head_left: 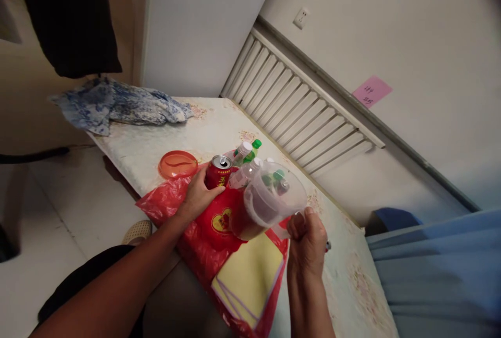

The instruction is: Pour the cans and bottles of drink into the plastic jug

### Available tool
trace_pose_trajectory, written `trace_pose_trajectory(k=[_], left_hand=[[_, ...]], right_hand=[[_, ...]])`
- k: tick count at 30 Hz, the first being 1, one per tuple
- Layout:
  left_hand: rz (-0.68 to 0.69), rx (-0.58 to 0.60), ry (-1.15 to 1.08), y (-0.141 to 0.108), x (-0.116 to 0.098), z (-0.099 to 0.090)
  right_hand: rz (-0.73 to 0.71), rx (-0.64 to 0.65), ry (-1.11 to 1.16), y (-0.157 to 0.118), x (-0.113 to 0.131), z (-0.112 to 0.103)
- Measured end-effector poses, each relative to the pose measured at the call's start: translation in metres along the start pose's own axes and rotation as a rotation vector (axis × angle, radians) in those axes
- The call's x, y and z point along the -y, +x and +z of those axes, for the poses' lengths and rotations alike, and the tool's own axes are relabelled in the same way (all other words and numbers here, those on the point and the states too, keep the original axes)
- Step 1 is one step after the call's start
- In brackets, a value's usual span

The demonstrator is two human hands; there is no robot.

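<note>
My left hand (200, 193) is wrapped round a red drink can (216, 174) with its top opening showing. My right hand (308, 228) grips the handle of a translucent plastic pitcher (256, 206), which is tilted, its wide mouth facing up and to the right. Several plastic bottles stand behind the can and pitcher, among them a clear bottle (243, 172) with a white cap and one with a green cap (257, 144). Beneath lies a red plastic bag (166, 197), and a folded yellow cloth (250, 273) with purple edging rests on it.
An orange round lid (178, 163) lies on the floral tablecloth (148, 142) to the left. Farther back is a crumpled blue-and-white cloth (136, 103). A white radiator (297, 98) runs along the wall behind the table, and a blue curtain (438, 270) hangs at the right.
</note>
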State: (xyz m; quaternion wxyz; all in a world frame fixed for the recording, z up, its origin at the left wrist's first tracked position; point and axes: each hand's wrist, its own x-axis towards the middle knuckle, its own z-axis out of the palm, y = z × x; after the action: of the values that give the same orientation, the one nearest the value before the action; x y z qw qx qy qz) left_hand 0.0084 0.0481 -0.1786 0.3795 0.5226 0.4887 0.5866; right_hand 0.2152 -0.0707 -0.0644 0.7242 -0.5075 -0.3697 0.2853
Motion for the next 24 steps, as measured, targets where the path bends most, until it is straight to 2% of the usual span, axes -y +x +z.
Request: trace_pose_trajectory(k=[5,11,16,24], left_hand=[[0.022,0.176,-0.015,-0.006,-0.004,0.002],[0.101,0.334,-0.023,-0.017,0.002,0.021],[0.059,0.38,0.041,-0.022,0.01,0.034],[0.058,0.431,0.019,-0.025,0.015,0.04]], right_hand=[[0.02,0.017,-0.086,0.0,0.027,-0.015],[0.037,0.069,-0.174,0.002,0.044,-0.03],[0.11,0.137,-0.219,0.012,0.057,-0.043],[0.168,0.297,-0.323,0.027,0.063,-0.074]])
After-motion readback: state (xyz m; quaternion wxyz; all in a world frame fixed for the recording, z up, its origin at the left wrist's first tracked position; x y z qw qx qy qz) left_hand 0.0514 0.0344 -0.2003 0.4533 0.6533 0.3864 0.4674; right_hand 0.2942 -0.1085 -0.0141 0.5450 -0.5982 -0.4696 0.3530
